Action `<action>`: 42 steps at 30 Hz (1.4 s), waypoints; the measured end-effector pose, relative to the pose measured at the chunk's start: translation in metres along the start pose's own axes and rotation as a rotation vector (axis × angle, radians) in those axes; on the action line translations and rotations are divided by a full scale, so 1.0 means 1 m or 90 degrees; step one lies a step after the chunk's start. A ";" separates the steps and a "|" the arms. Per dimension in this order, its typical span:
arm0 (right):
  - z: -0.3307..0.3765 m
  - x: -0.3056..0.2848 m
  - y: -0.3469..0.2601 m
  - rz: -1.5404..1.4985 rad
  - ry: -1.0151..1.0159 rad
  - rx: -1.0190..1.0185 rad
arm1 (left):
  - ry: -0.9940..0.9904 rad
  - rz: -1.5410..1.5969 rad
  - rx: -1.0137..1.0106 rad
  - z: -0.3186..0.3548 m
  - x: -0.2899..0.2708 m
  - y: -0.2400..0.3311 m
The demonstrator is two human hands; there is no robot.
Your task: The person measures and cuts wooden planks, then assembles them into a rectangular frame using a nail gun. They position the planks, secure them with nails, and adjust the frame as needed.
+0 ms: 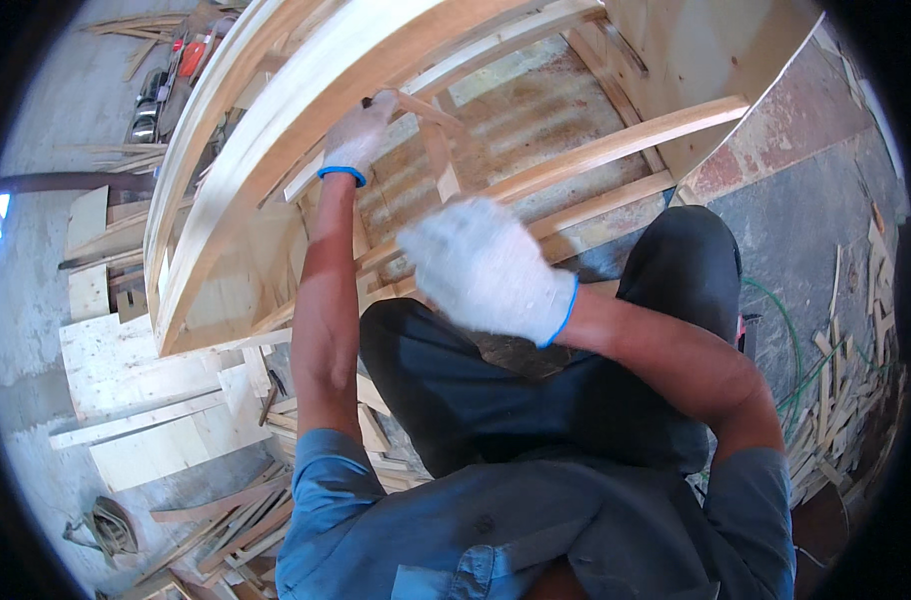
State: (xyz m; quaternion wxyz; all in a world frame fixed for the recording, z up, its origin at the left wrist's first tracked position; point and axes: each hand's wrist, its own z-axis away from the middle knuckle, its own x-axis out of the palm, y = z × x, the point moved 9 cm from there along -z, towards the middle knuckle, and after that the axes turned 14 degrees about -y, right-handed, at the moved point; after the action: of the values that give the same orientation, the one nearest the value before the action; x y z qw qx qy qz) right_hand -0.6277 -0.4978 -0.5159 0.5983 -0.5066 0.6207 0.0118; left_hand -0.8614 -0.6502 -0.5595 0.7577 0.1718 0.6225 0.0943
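Observation:
My left hand (356, 135), in a white glove with a blue cuff, reaches under the curved top of a large wooden frame (276, 150). Its fingers are closed on a short wooden strip (423, 108) inside the frame. My right hand (486, 268), gloved the same way, hovers above my knees at the frame's near side, blurred by motion. It looks curled into a fist, and whatever it may hold is hidden. Just beyond it run long wooden rails (616, 150), and a short upright piece (440, 160) stands between the two hands.
Plywood sheets (136, 365) and wood offcuts (236, 530) lie on the floor at the left. More scrap strips (831, 410) are piled at the right, near a thin green hose (798, 350). A plywood panel (711, 70) rises at the frame's far right.

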 end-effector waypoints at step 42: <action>-0.169 0.069 0.231 -0.262 0.187 0.376 | -0.024 0.395 0.031 -0.039 0.013 0.000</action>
State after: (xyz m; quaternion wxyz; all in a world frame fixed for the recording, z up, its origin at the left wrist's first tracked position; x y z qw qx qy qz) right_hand -0.8838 -0.5330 -0.6562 0.6128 -0.4226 0.5620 -0.3607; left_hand -0.8965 -0.6406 -0.5776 0.6999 0.3732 0.5283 0.3029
